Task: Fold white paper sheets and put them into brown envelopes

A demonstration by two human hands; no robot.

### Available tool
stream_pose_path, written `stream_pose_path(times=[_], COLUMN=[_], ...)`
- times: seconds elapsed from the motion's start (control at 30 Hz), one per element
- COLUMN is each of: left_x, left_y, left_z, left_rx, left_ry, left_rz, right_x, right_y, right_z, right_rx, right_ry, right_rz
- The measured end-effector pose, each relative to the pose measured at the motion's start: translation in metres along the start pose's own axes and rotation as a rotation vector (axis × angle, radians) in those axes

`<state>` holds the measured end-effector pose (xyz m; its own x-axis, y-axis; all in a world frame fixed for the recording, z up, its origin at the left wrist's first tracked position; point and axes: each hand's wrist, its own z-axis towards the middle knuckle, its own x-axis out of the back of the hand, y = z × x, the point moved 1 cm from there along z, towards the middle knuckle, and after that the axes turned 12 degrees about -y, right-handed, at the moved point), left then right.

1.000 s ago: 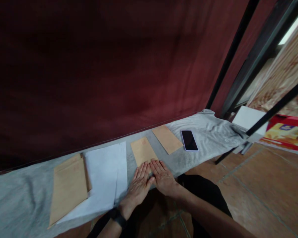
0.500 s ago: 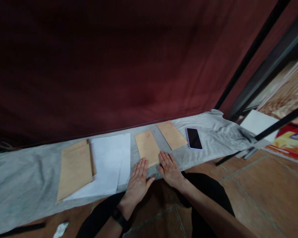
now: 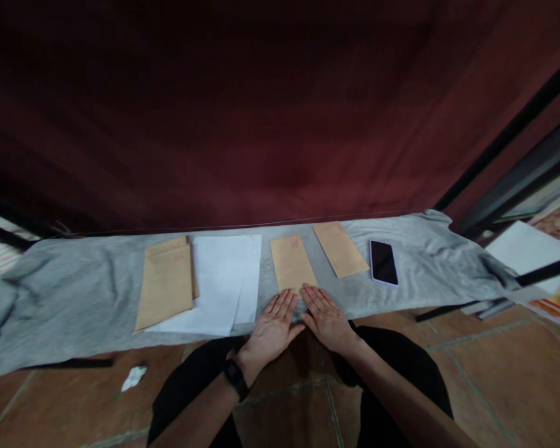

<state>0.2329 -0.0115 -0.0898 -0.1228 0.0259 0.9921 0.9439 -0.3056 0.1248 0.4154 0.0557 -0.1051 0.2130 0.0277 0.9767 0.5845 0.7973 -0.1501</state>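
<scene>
A tan paper envelope (image 3: 293, 261) lies flat on the grey cloth in front of me, a faint reddish mark near its far end. My left hand (image 3: 275, 320) rests palm down with fingers stretched out, its fingertips on the near end of this envelope. Beside it, my right hand (image 3: 325, 316) also lies flat, fingertips at the envelope's near right corner. Both hands are open, and their fingertips nearly meet. To the right is a second tan envelope (image 3: 340, 249), apart from the hands.
A phone (image 3: 384, 262) with a purple edge lies at the right. Leftward, larger brown envelopes (image 3: 167, 286) overlap white paper sheets (image 3: 219, 280). Grey cloth (image 3: 88, 292) covers the narrow bench, before a dark red curtain (image 3: 261, 124). A white scrap (image 3: 134, 377) is on the tiled floor.
My head view has turned left, so things appear shifted right. The left hand's fingers have come closer to the right hand, along the envelope's near end.
</scene>
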Motion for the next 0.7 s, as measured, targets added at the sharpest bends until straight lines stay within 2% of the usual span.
stream_pose_path(times=[0.23,0.6,0.7], left_x=[0.001,0.006,0.009], left_y=[0.007,0.009,0.007], left_z=[0.003,0.005,0.008], left_rx=[0.104,0.183,0.266], left_ry=[0.012,0.013,0.057], left_rz=[0.019,-0.027,-0.090], right_x=[-0.004,-0.017,-0.017], right_y=[-0.002,-0.010,-0.012], right_z=[0.001,0.004,0.007], right_rx=[-0.133,-0.230,-0.244], right_ry=[0.015,0.064,0.087], right_rz=[-0.053,-0.060,-0.066])
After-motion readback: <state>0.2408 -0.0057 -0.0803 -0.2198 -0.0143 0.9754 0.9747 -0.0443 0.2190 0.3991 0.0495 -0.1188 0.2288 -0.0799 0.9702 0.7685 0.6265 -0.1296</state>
